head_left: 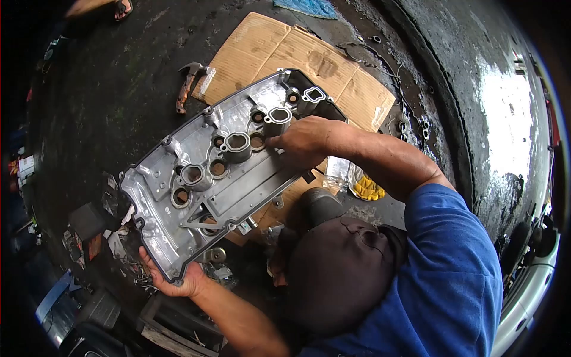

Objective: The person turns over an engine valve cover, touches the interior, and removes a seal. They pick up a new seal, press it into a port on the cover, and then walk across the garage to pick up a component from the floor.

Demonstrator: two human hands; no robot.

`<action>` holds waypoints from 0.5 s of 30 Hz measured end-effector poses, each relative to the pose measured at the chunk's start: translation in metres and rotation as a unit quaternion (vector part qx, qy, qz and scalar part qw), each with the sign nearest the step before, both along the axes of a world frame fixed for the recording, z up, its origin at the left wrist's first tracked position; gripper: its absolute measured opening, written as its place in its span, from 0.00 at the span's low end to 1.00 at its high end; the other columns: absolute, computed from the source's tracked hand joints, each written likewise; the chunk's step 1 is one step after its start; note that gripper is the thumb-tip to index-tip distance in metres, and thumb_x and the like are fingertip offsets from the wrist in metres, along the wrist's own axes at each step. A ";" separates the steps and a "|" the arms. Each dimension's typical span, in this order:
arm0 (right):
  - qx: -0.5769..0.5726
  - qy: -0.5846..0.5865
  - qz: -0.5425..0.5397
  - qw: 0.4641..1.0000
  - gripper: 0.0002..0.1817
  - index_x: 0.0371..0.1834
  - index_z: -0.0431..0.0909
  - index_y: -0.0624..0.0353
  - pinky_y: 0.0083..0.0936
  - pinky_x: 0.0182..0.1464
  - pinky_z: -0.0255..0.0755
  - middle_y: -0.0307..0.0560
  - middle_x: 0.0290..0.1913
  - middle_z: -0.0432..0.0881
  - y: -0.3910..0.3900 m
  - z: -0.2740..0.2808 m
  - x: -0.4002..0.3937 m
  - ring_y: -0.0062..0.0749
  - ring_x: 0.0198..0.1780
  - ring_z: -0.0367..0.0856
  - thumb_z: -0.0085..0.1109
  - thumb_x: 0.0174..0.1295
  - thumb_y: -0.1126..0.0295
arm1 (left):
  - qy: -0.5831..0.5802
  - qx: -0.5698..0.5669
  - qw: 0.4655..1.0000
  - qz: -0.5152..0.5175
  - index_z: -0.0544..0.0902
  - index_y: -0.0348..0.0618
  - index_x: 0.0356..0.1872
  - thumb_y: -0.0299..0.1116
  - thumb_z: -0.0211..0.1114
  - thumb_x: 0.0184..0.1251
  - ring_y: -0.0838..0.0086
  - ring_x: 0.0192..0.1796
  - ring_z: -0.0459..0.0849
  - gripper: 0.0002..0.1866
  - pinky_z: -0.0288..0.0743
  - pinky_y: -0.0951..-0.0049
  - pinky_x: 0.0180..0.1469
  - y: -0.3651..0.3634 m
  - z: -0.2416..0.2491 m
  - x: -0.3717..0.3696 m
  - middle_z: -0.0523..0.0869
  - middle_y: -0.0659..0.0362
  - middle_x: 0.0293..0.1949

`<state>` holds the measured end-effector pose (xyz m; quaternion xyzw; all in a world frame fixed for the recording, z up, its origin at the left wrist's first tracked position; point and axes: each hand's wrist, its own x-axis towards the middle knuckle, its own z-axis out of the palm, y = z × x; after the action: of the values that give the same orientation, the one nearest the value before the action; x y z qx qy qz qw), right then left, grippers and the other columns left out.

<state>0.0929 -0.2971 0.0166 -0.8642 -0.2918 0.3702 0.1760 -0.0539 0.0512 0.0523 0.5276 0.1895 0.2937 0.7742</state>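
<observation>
A silver engine valve cover point(238, 184) is tilted in front of me with its inner side up, showing a dark gasket along its rim. My left hand point(172, 278) is closed around its lower left corner. My right hand point(303, 141) reaches inside the cover, its fingers curled and a fingertip at a round hole with a seal ring point(257, 141). Whether anything small sits between those fingers is hidden. Raised oval ports point(237, 141) run in a row beside the round holes.
Flattened cardboard point(262, 47) lies on the dark floor beyond the cover, with a claw hammer point(188, 88) at its left edge. A yellow item in clear plastic point(367, 187) rests near my right arm. Another person's foot point(122, 9) shows at top left.
</observation>
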 end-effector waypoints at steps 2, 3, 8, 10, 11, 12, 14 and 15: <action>-0.001 -0.004 -0.015 1.000 0.35 0.72 0.62 0.57 0.43 0.50 0.74 0.61 0.38 0.84 0.002 -0.004 -0.002 0.54 0.44 0.84 0.53 0.60 0.58 | -0.002 0.003 1.000 0.000 0.72 0.38 0.64 0.49 0.55 0.61 0.56 0.69 0.67 0.33 0.55 0.51 0.72 0.001 0.001 -0.001 0.72 0.50 0.65; 0.007 -0.009 -0.025 1.000 0.36 0.72 0.61 0.59 0.44 0.50 0.74 0.62 0.38 0.84 0.004 -0.006 -0.002 0.54 0.45 0.84 0.53 0.60 0.57 | -0.004 0.004 1.000 0.000 0.72 0.38 0.64 0.48 0.55 0.62 0.56 0.69 0.67 0.32 0.55 0.51 0.72 0.000 0.000 0.000 0.72 0.50 0.65; 0.010 0.015 -0.055 0.998 0.38 0.73 0.58 0.62 0.43 0.49 0.74 0.62 0.37 0.84 0.015 -0.012 0.000 0.54 0.45 0.84 0.55 0.59 0.56 | -0.019 -0.014 1.000 0.001 0.72 0.35 0.63 0.46 0.55 0.62 0.57 0.69 0.67 0.32 0.54 0.52 0.73 0.001 0.005 -0.001 0.73 0.51 0.65; 0.020 0.035 -0.026 0.999 0.38 0.73 0.58 0.61 0.43 0.49 0.75 0.61 0.40 0.84 0.017 -0.008 0.005 0.52 0.46 0.84 0.54 0.57 0.62 | -0.025 -0.003 0.999 0.027 0.71 0.32 0.63 0.44 0.55 0.62 0.58 0.70 0.67 0.32 0.52 0.53 0.74 0.002 0.002 0.000 0.73 0.51 0.65; 0.023 0.031 -0.021 0.999 0.38 0.73 0.58 0.61 0.43 0.49 0.75 0.60 0.41 0.84 0.017 -0.013 0.005 0.52 0.47 0.84 0.54 0.57 0.64 | -0.063 -0.001 0.998 0.006 0.72 0.30 0.63 0.43 0.55 0.62 0.57 0.71 0.66 0.32 0.50 0.53 0.75 0.013 -0.008 -0.004 0.72 0.51 0.66; 0.029 0.031 -0.029 0.999 0.36 0.71 0.60 0.61 0.43 0.49 0.75 0.60 0.41 0.84 0.015 -0.007 0.004 0.52 0.47 0.83 0.53 0.56 0.66 | -0.059 0.005 0.998 0.010 0.73 0.32 0.61 0.44 0.53 0.64 0.57 0.72 0.64 0.29 0.50 0.51 0.75 0.014 -0.010 -0.004 0.71 0.51 0.67; 0.041 0.028 -0.028 0.998 0.32 0.67 0.65 0.61 0.45 0.48 0.75 0.59 0.41 0.84 0.012 -0.001 0.001 0.52 0.48 0.83 0.52 0.55 0.67 | -0.038 0.010 0.999 0.027 0.74 0.33 0.59 0.45 0.53 0.65 0.58 0.73 0.63 0.28 0.49 0.50 0.76 0.013 -0.006 -0.001 0.69 0.52 0.69; 0.046 0.020 -0.018 0.999 0.29 0.64 0.68 0.61 0.46 0.48 0.75 0.59 0.41 0.84 0.012 0.001 0.001 0.52 0.47 0.83 0.52 0.55 0.68 | -0.024 0.010 0.999 0.042 0.74 0.33 0.60 0.44 0.53 0.64 0.59 0.73 0.63 0.28 0.49 0.51 0.76 0.013 -0.004 0.000 0.70 0.52 0.69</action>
<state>0.0940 -0.2852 0.0172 -0.8526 -0.2891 0.3709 0.2278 -0.0540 0.0643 0.0479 0.5197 0.1897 0.3410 0.7600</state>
